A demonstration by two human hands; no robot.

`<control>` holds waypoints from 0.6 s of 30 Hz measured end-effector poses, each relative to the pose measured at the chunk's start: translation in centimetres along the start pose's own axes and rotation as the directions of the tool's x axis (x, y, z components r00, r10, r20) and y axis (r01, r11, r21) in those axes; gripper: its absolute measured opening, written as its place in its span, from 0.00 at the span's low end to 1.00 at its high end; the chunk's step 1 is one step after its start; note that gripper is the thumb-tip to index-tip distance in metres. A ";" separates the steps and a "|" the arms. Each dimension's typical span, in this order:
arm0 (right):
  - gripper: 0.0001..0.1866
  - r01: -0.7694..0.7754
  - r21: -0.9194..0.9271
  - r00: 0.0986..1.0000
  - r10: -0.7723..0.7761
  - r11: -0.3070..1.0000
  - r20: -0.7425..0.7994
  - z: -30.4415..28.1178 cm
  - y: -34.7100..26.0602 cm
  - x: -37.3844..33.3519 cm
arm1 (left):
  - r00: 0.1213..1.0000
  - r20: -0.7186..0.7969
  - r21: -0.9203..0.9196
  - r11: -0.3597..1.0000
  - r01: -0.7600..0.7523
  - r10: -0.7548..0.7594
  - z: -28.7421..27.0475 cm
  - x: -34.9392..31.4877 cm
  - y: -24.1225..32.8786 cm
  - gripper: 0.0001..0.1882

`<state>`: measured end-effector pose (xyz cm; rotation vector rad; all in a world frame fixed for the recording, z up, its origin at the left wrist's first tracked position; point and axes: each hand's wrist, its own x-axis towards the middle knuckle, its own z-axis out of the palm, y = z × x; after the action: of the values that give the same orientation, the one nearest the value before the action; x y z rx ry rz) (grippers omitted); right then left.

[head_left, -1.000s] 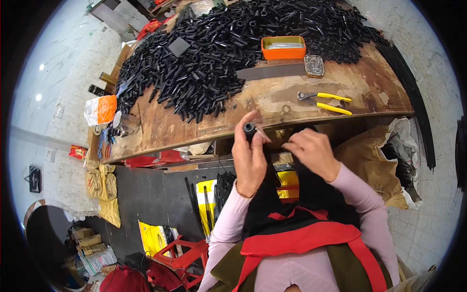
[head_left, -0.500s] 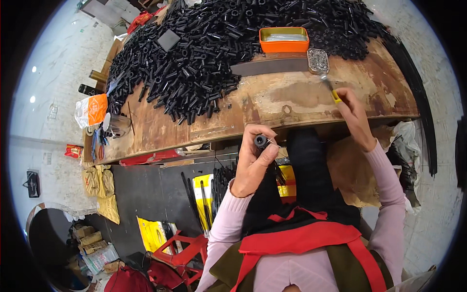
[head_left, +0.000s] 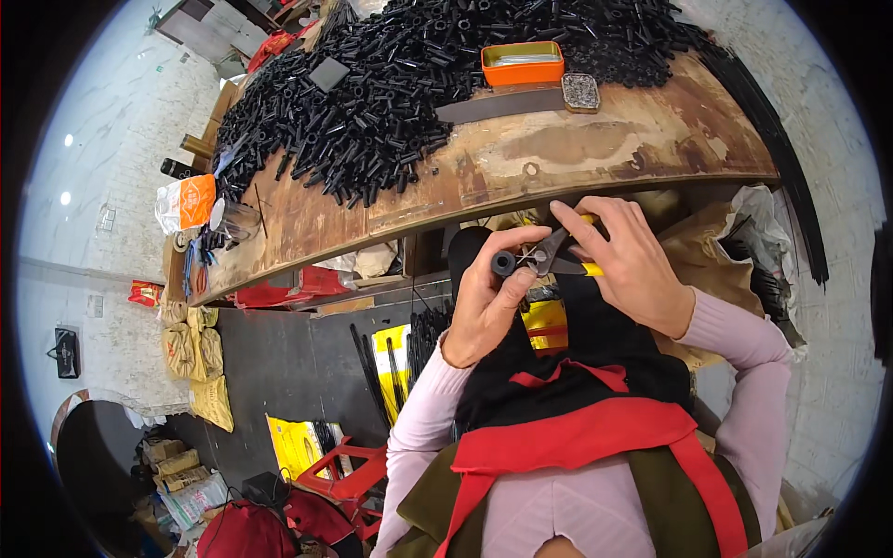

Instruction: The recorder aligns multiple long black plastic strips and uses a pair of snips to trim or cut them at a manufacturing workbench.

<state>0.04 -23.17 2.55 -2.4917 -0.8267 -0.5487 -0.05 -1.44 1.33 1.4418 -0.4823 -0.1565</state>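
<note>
Printed characters are showing on a white-and-orange packet, which is lying on the tabletop to the far left of the left hand. That hand is curling its thumb and fingers around a smooth, cylindrical black tube, whose round end is facing up toward the camera; its long axis is running roughly along the line of sight, the fingers hiding the rest. The right hand is gripping yellow-handled metal pliers, whose head is pointing left, toward the tube. Thin pale slivers, too small to identify, are showing between them. Beyond both hands, hard, glossy black parts are lying heaped beside a rectangular orange tin.
</note>
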 end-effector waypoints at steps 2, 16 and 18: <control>0.34 0.029 -0.021 0.998 -0.031 0.999 -0.060 -0.1 -0.5 0.0 | 1.000 -0.011 0.017 1.000 -0.007 0.007 0.2 -0.7 0.3 0.25; 0.20 -0.867 0.410 0.362 -0.209 0.284 0.909 -7.4 -1.9 1.0 | 0.965 0.244 0.143 0.988 0.063 -0.097 -0.9 -2.7 2.5 0.28; 0.24 -0.846 0.389 0.413 -0.014 0.366 0.911 -7.1 -2.8 -1.2 | 0.920 0.346 0.137 0.980 0.144 -0.184 -0.7 -2.7 1.9 0.29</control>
<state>-4.19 -25.42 8.56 -1.6784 -0.3219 1.1580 -2.52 0.46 2.56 1.5680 -0.6737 -0.5420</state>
